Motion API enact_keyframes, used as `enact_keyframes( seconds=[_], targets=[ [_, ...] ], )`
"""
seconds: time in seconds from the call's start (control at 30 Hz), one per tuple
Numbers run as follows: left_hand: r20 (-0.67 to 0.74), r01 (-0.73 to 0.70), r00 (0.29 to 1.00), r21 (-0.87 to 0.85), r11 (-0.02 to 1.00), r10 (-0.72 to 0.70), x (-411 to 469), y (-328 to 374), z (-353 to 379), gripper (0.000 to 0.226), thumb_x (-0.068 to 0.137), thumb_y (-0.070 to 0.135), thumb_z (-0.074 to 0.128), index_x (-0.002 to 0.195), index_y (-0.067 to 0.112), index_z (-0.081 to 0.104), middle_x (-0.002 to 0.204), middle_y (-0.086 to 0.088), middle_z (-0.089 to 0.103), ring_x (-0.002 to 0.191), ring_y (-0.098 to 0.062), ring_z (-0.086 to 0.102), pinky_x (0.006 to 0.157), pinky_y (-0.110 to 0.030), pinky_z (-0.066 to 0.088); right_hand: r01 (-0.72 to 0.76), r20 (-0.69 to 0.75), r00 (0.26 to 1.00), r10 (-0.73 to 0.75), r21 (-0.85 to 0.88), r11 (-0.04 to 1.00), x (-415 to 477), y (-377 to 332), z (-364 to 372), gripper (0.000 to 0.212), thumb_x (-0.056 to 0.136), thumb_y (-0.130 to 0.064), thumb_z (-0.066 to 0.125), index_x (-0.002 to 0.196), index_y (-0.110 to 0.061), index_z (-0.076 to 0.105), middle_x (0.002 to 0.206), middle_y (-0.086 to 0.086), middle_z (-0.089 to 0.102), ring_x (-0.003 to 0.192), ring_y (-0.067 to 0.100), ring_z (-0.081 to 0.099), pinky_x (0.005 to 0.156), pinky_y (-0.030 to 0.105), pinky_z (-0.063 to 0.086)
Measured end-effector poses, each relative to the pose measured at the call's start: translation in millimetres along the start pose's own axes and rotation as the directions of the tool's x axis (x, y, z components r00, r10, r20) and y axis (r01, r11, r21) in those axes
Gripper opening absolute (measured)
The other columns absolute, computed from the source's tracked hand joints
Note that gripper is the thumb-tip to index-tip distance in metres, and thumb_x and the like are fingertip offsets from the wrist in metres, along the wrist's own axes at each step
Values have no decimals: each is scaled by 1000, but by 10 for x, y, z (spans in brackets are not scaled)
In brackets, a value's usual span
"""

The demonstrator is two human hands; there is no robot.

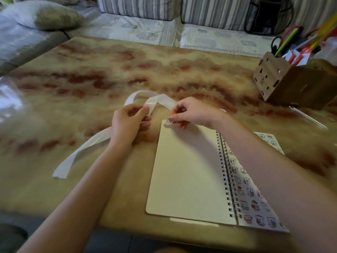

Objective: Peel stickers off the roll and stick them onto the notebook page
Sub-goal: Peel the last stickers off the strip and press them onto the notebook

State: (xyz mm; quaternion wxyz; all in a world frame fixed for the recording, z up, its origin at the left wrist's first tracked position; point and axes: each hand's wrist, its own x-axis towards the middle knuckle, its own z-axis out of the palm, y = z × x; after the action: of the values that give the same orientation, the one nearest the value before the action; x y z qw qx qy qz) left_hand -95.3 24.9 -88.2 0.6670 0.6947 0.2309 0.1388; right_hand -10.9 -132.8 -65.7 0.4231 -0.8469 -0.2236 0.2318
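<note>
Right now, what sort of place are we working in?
Probably a home living room: a striped sofa with a cushion behind the marbled table, and a pen holder on it.

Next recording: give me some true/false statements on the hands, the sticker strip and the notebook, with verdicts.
1. The right hand pinches a small sticker at the far left corner of the blank page. True.
2. The left hand lies flat and empty on the table. False: it holds the white backing strip.
3. The page right of the spiral binding is blank. False: many cartoon stickers cover it.
4. A wooden pen holder stands at the table's far right. True.
5. The white backing strip is wound tight on a roll. False: it trails loose across the table.
</note>
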Motion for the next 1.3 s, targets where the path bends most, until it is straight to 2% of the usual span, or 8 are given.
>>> enact_keyframes(
  seconds=[0.07, 0.17, 0.27, 0.33, 0.43, 0.57, 0.73, 1.3],
  targets=[
    [15, -14, 1000, -6, 1000, 14, 22, -33, 7, 8, 88, 23, 64, 88, 17, 68, 71, -3, 68, 53, -9, 65, 49, -21, 52, -16, 45, 999, 19, -63, 998, 69, -14, -9, 5, 90, -5, 61, 86, -5, 61, 73, 6, 59, 58, 11, 53, 54, 19, 49],
    [22, -49, 999, 14, 999, 49, 33, -81, 7, 6, 88, 23, 65, 86, 18, 68, 72, -2, 70, 56, -6, 67, 54, -24, 53, -24, 95, 995, 34, -105, 994, 114, -15, -22, 4, 91, -6, 60, 87, -4, 62, 74, 7, 58, 59, 11, 52, 56, 20, 48],
    [13, -99, 995, 16, 995, 98, 34, -99, 12, 7, 88, 19, 65, 95, 18, 65, 75, -3, 71, 55, -6, 67, 46, -18, 50, -26, 114, 993, 39, -109, 994, 126, -28, -37, 6, 90, -6, 61, 93, -1, 64, 74, 7, 58, 58, 9, 50, 56, 21, 47],
    [1, -146, 989, 6, 989, 146, 25, -95, 18, 19, 87, 15, 64, 105, 18, 59, 81, -3, 71, 58, -9, 68, 50, -20, 52, -35, 118, 992, 49, -119, 992, 134, -42, -42, 9, 90, -6, 61, 95, 1, 65, 74, 7, 59, 57, 8, 50, 56, 21, 48],
    [-14, -212, 977, 34, 977, 213, -5, -82, 18, 24, 88, 11, 62, 104, 22, 49, 83, 2, 66, 61, -15, 68, 54, -30, 58, -48, 122, 990, 65, -134, 990, 143, -60, -39, 15, 90, -6, 62, 99, 5, 65, 75, 8, 59, 57, 8, 51, 56, 20, 48],
    [15, -264, 964, 131, 956, 264, 6, -110, 16, 7, 90, 11, 60, 93, 16, 63, 90, 1, 68, 64, -11, 67, 57, -23, 57, -66, 132, 987, 90, -176, 982, 156, -100, -47, 18, 90, -6, 62, 101, 7, 65, 77, 8, 60, 58, 9, 52, 56, 18, 50],
    [39, -275, 961, 202, 940, 273, 19, -120, 1, 13, 90, 13, 60, 95, 19, 69, 87, 3, 70, 52, 1, 60, 52, -9, 46, -78, 140, 983, 115, -246, 966, 163, -175, -46, 11, 89, -8, 63, 96, 0, 67, 73, 5, 60, 58, 10, 53, 53, 15, 50],
    [72, -249, 969, 253, 935, 238, 0, -117, 10, 11, 88, 19, 62, 95, 23, 70, 87, 11, 70, 58, 5, 63, 52, -9, 47, -84, 43, 994, 103, -317, 945, 140, -205, 55, 6, 84, -8, 67, 85, -3, 70, 75, 7, 65, 55, 9, 56, 57, 19, 50]
  ],
)
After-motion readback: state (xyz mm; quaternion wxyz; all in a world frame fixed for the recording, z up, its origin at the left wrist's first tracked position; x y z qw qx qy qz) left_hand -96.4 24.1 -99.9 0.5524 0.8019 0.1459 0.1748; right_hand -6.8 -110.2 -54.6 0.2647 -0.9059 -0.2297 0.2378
